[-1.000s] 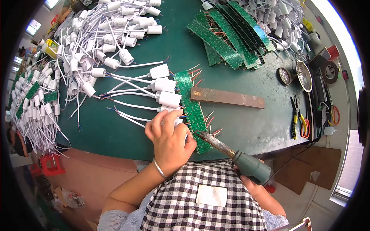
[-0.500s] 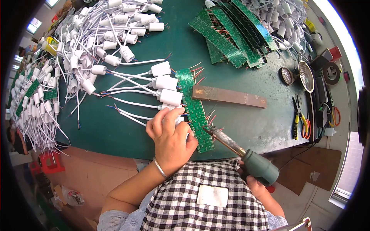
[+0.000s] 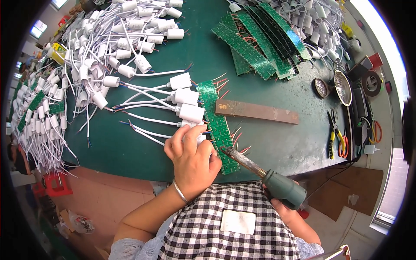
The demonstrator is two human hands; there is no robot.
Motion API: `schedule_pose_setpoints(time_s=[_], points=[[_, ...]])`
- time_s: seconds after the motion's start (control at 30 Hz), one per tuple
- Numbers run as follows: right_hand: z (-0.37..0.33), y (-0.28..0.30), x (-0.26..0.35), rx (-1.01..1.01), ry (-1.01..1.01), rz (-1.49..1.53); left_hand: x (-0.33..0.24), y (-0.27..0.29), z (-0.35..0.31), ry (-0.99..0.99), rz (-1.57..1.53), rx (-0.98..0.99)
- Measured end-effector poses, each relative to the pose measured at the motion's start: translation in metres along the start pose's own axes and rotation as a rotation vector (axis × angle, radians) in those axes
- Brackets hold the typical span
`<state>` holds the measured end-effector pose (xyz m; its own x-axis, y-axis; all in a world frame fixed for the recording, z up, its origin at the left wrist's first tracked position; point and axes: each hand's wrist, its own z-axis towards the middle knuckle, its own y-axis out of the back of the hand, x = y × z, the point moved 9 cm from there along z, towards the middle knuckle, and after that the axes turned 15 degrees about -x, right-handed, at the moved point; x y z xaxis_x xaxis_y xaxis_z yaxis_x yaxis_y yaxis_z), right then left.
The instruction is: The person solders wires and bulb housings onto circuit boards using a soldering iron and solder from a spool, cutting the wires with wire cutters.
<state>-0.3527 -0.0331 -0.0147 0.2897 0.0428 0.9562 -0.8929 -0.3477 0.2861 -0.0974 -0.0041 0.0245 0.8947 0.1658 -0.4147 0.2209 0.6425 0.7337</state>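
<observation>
A strip of green circuit boards (image 3: 209, 97) lies on the table in front of me, with red and white wires sticking out along its right side. White cylindrical plastic housings on white cables (image 3: 191, 113) line its left edge, their thin wires touching the strip. My left hand (image 3: 193, 160) curls over the lowest of these housings, fingers bent and pressed near the board's edge, partly hiding it. In my right hand (image 3: 282, 209) is a soldering iron (image 3: 282, 189) with a dark green handle. Its tip rests at or just above the lower part of the strip.
A brown flat bar (image 3: 256, 111) lies against the strip's right side. More circuit board strips (image 3: 260, 39) are stacked at the back. Piles of white cabled housings (image 3: 130, 43) fill the far left. Pliers (image 3: 333, 134), orange-handled scissors (image 3: 343, 145) and a metal dish (image 3: 342, 87) stand right.
The soldering iron has moved left and slightly down, bringing its tip from the strip's right edge onto the boards. My left hand has stayed nearly in place.
</observation>
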Motion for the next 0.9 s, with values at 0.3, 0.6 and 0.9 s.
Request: schedule_pose_setpoints(time_s=[0.3,0.6,0.9], points=[[0.002,-0.008,0.013,0.021,0.122,-0.034,0.001,-0.001,0.000,0.004,-0.007,-0.005],[0.002,-0.006,0.016,0.021,0.211,-0.021,0.000,-0.002,0.001,-0.001,0.032,-0.012],[-0.002,-0.005,0.001,-0.050,-0.150,0.335,-0.004,-0.003,0.002,0.003,0.025,-0.009]])
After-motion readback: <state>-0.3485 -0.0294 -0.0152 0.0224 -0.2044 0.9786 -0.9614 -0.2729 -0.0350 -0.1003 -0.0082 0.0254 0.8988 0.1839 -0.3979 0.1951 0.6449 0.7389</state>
